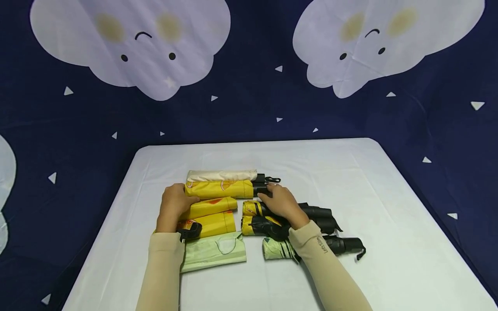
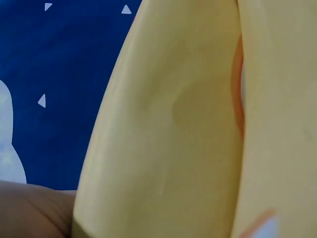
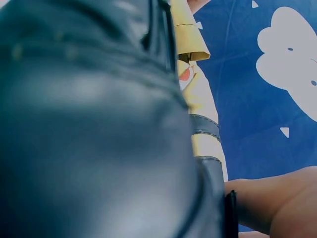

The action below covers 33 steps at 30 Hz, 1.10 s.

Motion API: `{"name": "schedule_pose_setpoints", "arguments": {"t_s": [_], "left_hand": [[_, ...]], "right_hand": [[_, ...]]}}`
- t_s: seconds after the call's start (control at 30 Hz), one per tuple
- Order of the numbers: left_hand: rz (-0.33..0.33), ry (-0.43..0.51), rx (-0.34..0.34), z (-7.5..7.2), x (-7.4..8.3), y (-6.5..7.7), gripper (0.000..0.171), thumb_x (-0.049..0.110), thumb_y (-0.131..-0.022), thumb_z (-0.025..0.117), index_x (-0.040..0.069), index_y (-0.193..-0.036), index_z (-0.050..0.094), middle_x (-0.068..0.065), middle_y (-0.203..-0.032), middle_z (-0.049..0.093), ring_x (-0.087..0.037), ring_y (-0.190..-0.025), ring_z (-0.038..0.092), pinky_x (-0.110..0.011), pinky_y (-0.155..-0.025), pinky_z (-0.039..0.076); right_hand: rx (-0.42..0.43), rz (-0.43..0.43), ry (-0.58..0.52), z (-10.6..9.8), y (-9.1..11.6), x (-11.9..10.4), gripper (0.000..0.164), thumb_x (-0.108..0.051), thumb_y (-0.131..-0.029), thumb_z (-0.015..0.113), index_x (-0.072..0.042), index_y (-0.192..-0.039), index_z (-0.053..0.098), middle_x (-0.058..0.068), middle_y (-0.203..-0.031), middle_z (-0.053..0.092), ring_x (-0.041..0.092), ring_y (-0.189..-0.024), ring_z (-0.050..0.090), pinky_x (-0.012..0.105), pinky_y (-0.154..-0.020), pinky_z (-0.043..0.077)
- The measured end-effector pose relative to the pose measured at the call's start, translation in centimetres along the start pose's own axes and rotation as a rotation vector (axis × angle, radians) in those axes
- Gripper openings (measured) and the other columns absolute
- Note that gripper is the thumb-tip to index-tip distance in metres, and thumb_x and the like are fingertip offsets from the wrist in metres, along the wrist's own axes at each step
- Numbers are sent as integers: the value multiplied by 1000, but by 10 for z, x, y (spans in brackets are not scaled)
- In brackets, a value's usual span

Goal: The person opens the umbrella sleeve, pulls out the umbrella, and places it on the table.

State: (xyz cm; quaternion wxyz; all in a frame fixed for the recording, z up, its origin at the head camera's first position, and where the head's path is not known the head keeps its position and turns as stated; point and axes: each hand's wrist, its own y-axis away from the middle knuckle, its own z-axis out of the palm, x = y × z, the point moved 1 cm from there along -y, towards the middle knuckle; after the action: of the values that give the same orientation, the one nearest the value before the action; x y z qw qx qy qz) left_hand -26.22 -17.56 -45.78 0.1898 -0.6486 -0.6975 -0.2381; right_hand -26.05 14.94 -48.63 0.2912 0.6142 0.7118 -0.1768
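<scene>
Near the far side of the group lies a yellow folded umbrella [image 1: 219, 189] in its sleeve, with a black handle at the right. My left hand [image 1: 175, 202] grips its left end, the thumb along the near side. My right hand [image 1: 282, 202] holds the handle end. Directly behind it, a cream sleeved umbrella [image 1: 221, 175] lies parallel. Closer to me on the left are yellow sleeves [image 1: 214, 224] and a pale green sleeve [image 1: 214, 252]. The left wrist view is filled by yellow fabric [image 2: 163, 119]; dark, blurred material [image 3: 99, 148] blocks much of the right wrist view.
Under and beyond my right forearm lie black-and-yellow folded umbrellas [image 1: 317, 212] and a green-and-black one [image 1: 342, 245] with a wrist strap. Everything rests on a white-covered table [image 1: 389, 259]. A dark blue cloth with clouds [image 1: 249, 108] hangs behind its far edge.
</scene>
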Motion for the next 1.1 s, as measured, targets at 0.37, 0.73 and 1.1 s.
{"name": "schedule_pose_setpoints", "arguments": {"t_s": [0.37, 0.73, 1.1], "left_hand": [[24, -5, 41, -1, 4, 1, 35, 21, -85, 84, -8, -96, 69, -22, -88, 68, -32, -76, 58, -45, -69, 49], [64, -8, 65, 0, 11, 4, 34, 19, -87, 83, -8, -101, 69, -23, -91, 70, -30, -75, 58, -41, -66, 48], [164, 134, 188, -20, 32, 16, 45, 19, -92, 79, -6, -126, 64, -24, -109, 70, -36, -93, 65, -48, -80, 53]], "right_hand": [[-15, -10, -27, -6, 3, -2, 59, -37, -105, 59, 4, -146, 51, 21, -152, 48, 41, -138, 46, 56, -111, 41], [67, 14, -67, -14, 10, -4, 56, -38, -105, 59, 3, -143, 56, 26, -115, 69, 27, -70, 62, 51, -78, 55], [307, -1, -426, -41, 15, -10, 46, -32, -101, 68, -2, -136, 65, 17, -126, 69, 32, -109, 67, 48, -87, 57]]}}
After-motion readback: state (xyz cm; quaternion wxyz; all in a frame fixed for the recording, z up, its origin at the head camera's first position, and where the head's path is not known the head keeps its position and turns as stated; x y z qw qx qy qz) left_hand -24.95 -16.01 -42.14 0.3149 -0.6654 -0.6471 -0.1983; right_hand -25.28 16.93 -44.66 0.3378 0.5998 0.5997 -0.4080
